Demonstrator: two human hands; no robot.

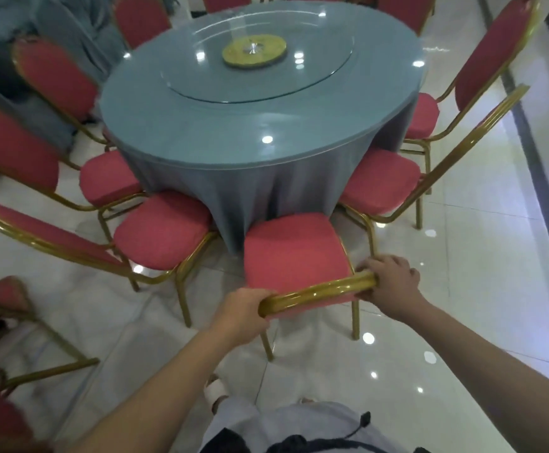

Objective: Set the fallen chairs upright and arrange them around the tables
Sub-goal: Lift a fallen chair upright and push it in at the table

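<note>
the near chair (294,256) stands before the table (217,132), between the left chair (162,230) and the right chair (381,181); a tipped chair (5,305) lies on the floor (462,256) at lower left.

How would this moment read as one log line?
left hand: grips chair back | right hand: grips chair back | chair: upright, facing round table | second chair: tipped over, lower left

head | looks forward and down, close above chair back (315,294) | round table (234,132) ahead
</note>
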